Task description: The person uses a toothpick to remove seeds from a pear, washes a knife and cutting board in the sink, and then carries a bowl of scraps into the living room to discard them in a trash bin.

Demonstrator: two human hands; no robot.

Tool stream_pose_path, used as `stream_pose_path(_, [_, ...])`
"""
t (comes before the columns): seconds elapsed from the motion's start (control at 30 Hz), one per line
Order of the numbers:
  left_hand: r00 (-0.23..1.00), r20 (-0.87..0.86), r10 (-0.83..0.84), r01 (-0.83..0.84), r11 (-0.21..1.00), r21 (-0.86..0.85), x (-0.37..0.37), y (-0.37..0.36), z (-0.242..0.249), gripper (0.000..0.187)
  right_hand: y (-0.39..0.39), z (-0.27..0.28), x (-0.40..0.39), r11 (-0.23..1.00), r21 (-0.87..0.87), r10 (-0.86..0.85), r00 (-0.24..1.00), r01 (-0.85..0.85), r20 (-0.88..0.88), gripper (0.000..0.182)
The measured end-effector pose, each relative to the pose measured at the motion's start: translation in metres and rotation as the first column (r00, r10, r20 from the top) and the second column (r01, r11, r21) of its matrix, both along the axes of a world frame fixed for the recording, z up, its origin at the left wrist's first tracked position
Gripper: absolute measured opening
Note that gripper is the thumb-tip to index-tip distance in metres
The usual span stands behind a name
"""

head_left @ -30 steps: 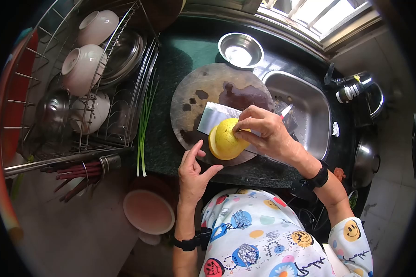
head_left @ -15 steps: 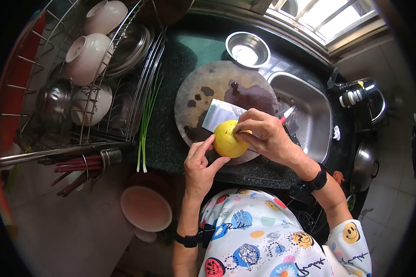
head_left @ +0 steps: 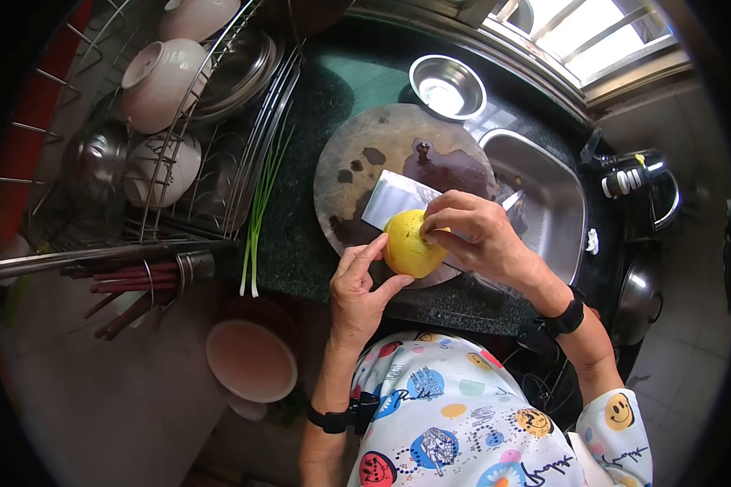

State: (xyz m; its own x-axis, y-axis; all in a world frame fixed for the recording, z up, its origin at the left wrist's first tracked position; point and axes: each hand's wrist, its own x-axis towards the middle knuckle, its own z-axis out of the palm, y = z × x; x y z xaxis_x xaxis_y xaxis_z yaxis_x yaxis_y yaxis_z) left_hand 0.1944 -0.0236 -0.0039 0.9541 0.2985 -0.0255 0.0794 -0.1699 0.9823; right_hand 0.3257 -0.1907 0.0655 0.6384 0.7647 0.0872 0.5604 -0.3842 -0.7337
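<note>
A round yellow fruit with small dark specks is held above the front of the round cutting board. My left hand grips its left and lower side between thumb and fingers. The fingers of my right hand are pinched together at the fruit's upper right; what lies between the fingertips is hidden. Behind the fruit a cleaver lies on the board, its broad blade showing and its handle out of sight. Wet patches darken the board.
A steel bowl stands behind the board. To the right is a sink with a small knife at its near-left side. Green onions lie on the counter, beside a rack of bowls. A faucet is far right.
The view has shifted slightly, so the board and counter appear a little farther right. Both hands stay on the fruit, with almost the same grip.
</note>
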Motion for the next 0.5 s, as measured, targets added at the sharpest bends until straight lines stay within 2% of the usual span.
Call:
stream_pose_path(0.33, [1.000, 0.022, 0.000, 0.000, 1.000, -0.006, -0.0015, 0.0008, -0.0058, 0.064, 0.0029, 0.0008, 0.0000, 1.000, -0.008, 0.013, 0.999, -0.013, -0.029, 0.014])
stream_pose_path(0.5, [0.997, 0.073, -0.016, 0.011, 0.997, 0.071, -0.0023, 0.0016, -0.0095, 0.065, 0.0029, -0.0009, -0.0005, 1.000, -0.012, 0.002, 0.999, -0.002, -0.050, 0.014])
